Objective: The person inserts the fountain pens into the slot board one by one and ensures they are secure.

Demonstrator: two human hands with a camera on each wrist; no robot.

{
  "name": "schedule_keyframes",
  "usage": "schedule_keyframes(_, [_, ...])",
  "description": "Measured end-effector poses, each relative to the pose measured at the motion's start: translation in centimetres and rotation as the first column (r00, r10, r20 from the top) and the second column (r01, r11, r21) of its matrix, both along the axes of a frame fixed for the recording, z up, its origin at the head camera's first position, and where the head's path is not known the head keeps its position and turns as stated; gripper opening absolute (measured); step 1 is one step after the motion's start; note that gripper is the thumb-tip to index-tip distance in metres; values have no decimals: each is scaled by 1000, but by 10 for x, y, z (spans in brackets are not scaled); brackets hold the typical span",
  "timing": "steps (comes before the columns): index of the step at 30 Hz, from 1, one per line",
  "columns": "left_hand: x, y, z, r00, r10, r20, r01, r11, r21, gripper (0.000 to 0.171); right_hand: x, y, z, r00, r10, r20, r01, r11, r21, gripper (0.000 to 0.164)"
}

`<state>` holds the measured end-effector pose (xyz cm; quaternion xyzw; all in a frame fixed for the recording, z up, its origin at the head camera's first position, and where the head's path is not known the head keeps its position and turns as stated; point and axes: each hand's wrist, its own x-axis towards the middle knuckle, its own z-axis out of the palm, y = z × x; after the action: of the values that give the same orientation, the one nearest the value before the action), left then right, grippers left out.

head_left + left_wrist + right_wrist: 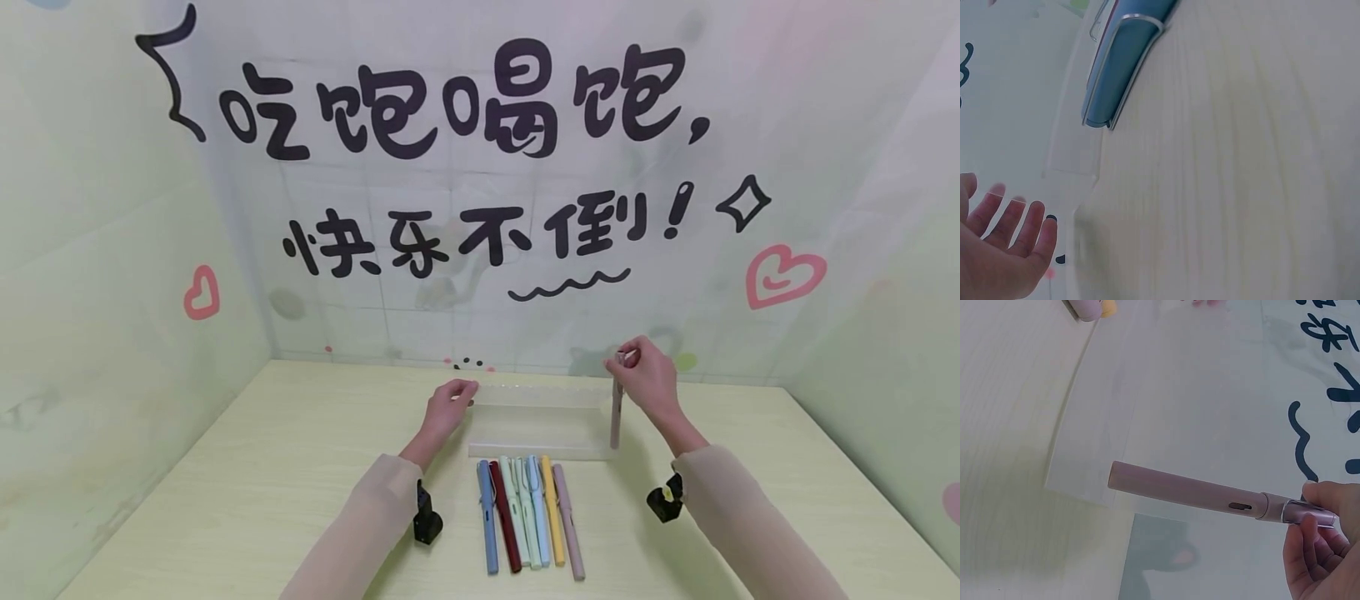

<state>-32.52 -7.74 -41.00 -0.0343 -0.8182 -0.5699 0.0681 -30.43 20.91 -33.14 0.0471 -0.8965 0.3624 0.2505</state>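
Note:
A translucent box [542,451] with a whitish front rim lies near the back of the table. My right hand [649,375] pinches a dusty-pink pen [1188,487] by its clipped cap end. The pen hangs upright at the box's right end in the head view; I cannot tell whether it touches the box. At the box's far left corner is my left hand [447,408], its fingers loosely extended in the left wrist view; contact with the box is unclear. In front of the box lie several pens side by side: blue [488,518], dark red [506,517], pale green, light blue, yellow [553,512] and mauve [569,523].
Behind the table [255,483] hangs a printed backdrop [465,325] with large black characters, and similar sheets stand at both sides. Each wrist carries a small black camera, on the left [427,517] and the right [665,500].

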Motion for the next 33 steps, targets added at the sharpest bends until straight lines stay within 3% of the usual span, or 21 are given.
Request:
schedule_keyframes(14, [0, 0, 0, 1000, 1, 5, -1, 1000, 8, 33, -8, -5, -5, 998, -52, -43, 51, 998, -36, 23])
schedule_keyframes(33, [0, 0, 0, 1000, 12, 15, -12, 1000, -10, 34, -10, -10, -19, 1000, -14, 21, 14, 1000, 6, 21])
